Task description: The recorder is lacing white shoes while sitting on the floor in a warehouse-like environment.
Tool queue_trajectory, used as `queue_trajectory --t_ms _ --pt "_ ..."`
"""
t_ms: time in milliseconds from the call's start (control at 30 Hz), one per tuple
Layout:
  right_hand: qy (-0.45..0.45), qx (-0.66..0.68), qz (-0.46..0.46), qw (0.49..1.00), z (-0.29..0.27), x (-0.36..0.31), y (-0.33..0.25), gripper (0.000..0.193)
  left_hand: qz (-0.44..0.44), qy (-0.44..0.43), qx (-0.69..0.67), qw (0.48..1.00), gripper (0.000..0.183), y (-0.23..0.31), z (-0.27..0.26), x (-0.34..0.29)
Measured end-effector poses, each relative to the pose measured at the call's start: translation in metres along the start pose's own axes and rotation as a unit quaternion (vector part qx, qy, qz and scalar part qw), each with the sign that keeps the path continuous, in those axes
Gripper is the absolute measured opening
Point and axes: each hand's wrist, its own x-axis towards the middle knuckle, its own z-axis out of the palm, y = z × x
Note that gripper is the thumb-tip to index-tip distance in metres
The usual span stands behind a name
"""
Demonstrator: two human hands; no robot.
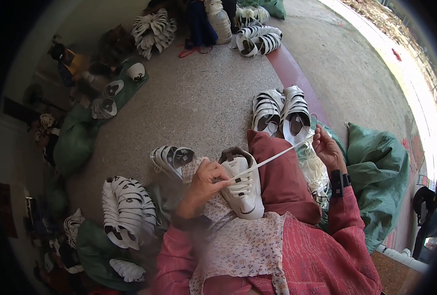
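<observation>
The white shoe (246, 192) lies on the lap, at the far end of the flowered apron (243, 241), against the inner side of the red trouser leg (282, 182); its long axis runs away from the body, toe toward the apron's near edge and opening toward the floor (198, 83). The left hand (206, 179) is the nearer, just at the shoe's left side, thumb and forefinger pinching the white lace (277, 155) close to the eyelets. The right hand (328, 147) is well apart, up and to the right beyond the trouser leg, its fingertips closed on the same lace, which runs straight and slanting between the two hands. Counted: one shoe on the lap, one lace stretched out, two hands; beyond the knee, two stacks of white uppers (281, 110) near the floor's reddish right edge; one shorter stack (171, 160) left of the shoe; two standing side by side (130, 211) farther left; one bundle of loose laces (314, 172) beside the trouser leg, and one green sack (378, 172) to its right; more piles toward the floor's far edge are too crowded to count surely
</observation>
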Motion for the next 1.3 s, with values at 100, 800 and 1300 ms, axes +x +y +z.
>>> queue_trajectory --t_ms 100,800,1300 --pt "-0.106 0.013 -0.036 0.994 0.009 0.008 -0.003 0.028 -0.039 -0.005 -0.059 0.997 0.020 -0.004 0.005 0.000" --pt "0.085 -0.280 -0.165 0.942 0.086 -0.001 0.013 0.033 -0.043 0.030 0.053 0.997 0.016 0.001 0.019 0.003" --pt "0.116 -0.176 -0.123 0.970 0.055 0.012 0.009 0.032 -0.044 -0.017 0.030 0.998 0.012 0.011 0.026 0.021"
